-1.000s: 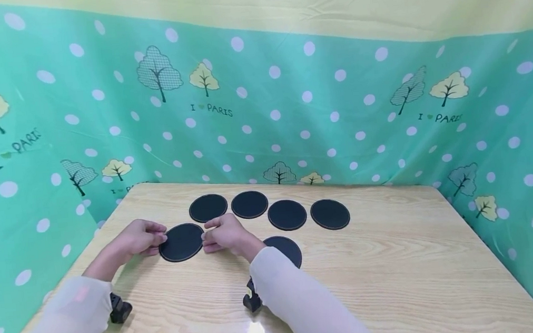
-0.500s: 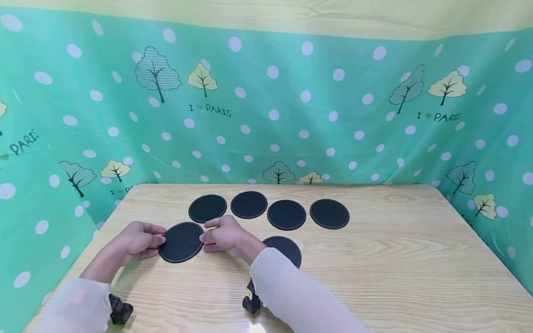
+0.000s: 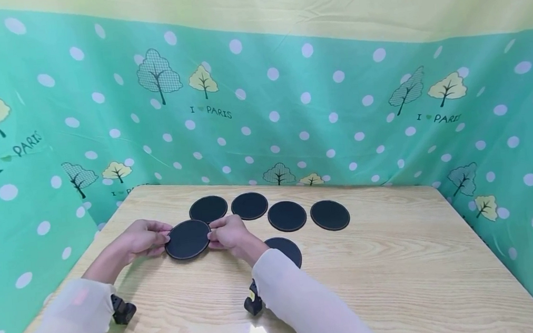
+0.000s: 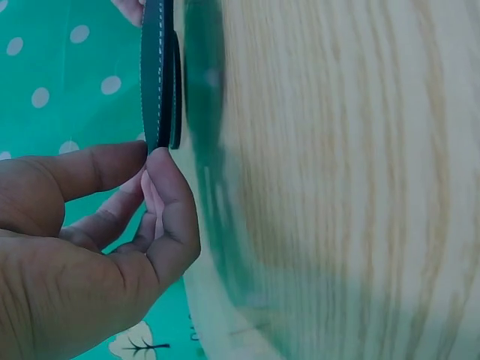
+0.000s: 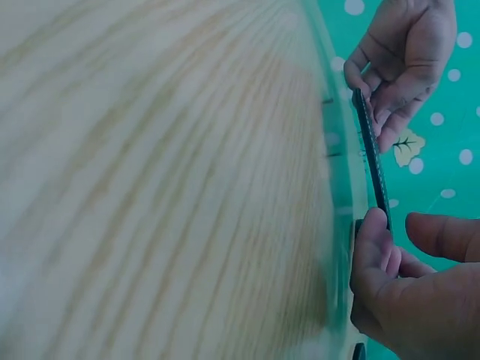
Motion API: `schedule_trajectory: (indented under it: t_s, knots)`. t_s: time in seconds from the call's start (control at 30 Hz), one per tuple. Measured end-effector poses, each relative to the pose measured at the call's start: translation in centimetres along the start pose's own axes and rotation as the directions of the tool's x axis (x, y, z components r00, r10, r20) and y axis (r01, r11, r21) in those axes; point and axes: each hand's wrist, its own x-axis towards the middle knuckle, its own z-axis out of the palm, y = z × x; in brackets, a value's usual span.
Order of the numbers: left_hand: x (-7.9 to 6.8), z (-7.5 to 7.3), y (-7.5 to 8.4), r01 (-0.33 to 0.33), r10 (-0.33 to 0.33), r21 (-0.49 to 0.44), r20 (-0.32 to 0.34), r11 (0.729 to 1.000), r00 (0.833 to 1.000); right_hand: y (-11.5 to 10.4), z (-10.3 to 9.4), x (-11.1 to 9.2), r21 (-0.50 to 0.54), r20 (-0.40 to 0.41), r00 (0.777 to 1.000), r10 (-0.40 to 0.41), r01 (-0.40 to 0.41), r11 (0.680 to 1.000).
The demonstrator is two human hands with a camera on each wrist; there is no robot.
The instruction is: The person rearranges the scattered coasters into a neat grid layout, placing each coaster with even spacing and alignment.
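Between my two hands is a round black coaster (image 3: 188,240) with a stitched rim. It is raised a little off the wooden table (image 3: 399,271). My left hand (image 3: 144,239) pinches its left edge; the left wrist view shows thumb and fingertips meeting on the coaster (image 4: 155,82), seen edge-on. The right hand (image 3: 231,235) holds the opposite edge, its thumb on the near side and fingers beneath. From the right wrist, the coaster (image 5: 373,157) stands edge-on between the left hand (image 5: 405,60) and the right hand (image 5: 412,292).
Several matching coasters lie flat: one (image 3: 208,208) just behind the held one, then others (image 3: 249,205), (image 3: 287,216), (image 3: 330,215) rightward. Another coaster (image 3: 285,250) is partly covered by the right sleeve (image 3: 301,295). A green dotted curtain (image 3: 290,106) surrounds the table's back and sides.
The held coaster has shifted slightly right and up off the table, both hands moving with it. The other coasters stay where they were.
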Motion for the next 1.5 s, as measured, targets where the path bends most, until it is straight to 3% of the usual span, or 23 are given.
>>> schedule_trajectory:
  t_s: [0.43,0.93,1.5]
  knots:
    - [-0.2,1.4,1.1,-0.048,0.050,-0.094,0.020,0.994,0.999,-1.8,-2.7,-0.9,-0.018,0.059,0.996,-0.066,0.067,0.998]
    - [-0.3,4.2,3.3,-0.110,0.122,-0.176,0.054,0.978,0.991,-2.9,-6.1,-1.8,-0.109,0.013,0.996,-0.084,0.085,0.990]
    - [0.5,7.9,5.1,-0.141,0.154,-0.217,0.045,0.966,0.987,-2.9,-10.1,-3.2,-0.160,-0.006,0.994,-0.107,0.104,0.982]
